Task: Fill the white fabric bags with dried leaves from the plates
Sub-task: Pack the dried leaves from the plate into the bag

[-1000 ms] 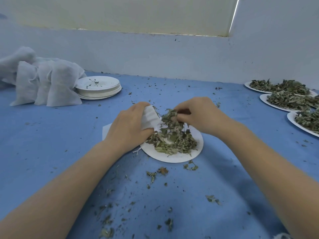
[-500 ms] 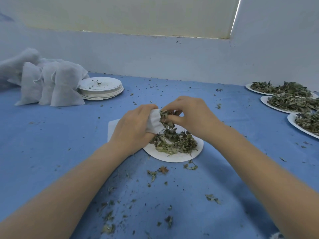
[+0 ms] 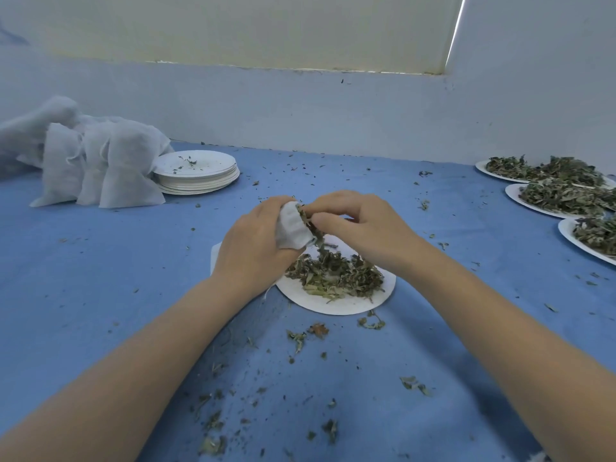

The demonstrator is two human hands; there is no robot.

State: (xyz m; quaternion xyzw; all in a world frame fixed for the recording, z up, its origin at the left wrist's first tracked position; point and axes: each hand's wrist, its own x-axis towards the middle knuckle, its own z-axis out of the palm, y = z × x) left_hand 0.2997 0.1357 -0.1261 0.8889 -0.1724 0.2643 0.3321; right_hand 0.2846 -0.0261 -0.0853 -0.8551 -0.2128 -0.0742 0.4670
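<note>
White fabric bag (image 3: pixel 293 228), gripped in the left hand (image 3: pixel 253 248) above the near round white paper plate (image 3: pixel 336 303), turns its gathered mouth toward the right hand (image 3: pixel 363 228), just beside it. That hand pinches dried green leaves (image 3: pixel 308 219) at the opening; the rest of the pile (image 3: pixel 333 273) lies directly below.

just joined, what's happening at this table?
A person is stuffing dried leaves into a white fabric bag. The left hand grips the bag with its mouth facing right, above a paper plate of leaves. The right hand pinches leaves at the bag's opening. Filled bags sit at far left beside a stack of emptied plates. Three more plates of leaves wait at far right. Leaf crumbs litter the blue tabletop.
</note>
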